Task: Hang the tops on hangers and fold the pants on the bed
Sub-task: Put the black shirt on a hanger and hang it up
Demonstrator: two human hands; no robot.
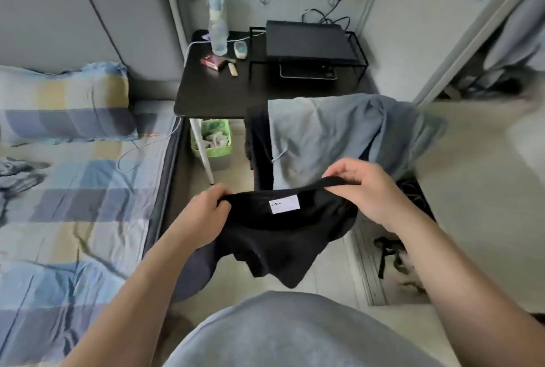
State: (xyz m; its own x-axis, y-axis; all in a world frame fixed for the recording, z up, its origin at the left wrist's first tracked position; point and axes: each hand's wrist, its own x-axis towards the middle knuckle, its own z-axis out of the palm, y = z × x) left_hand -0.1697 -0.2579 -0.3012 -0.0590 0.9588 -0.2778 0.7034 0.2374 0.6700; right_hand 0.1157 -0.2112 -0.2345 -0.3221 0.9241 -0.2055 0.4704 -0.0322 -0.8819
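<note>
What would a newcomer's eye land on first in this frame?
The eye lands first on the black garment with a white label, held up at centre frame. The left hand and right hand each grip its top edge. Just behind it hangs a draped pale blue garment, in front of the black side table, and the plaid-sheeted bed fills the left side.

I see my left hand (203, 215) and right hand (368, 190) gripping a black cloth garment (283, 237) by its neckline beside the plaid-sheeted bed (73, 204).
</note>
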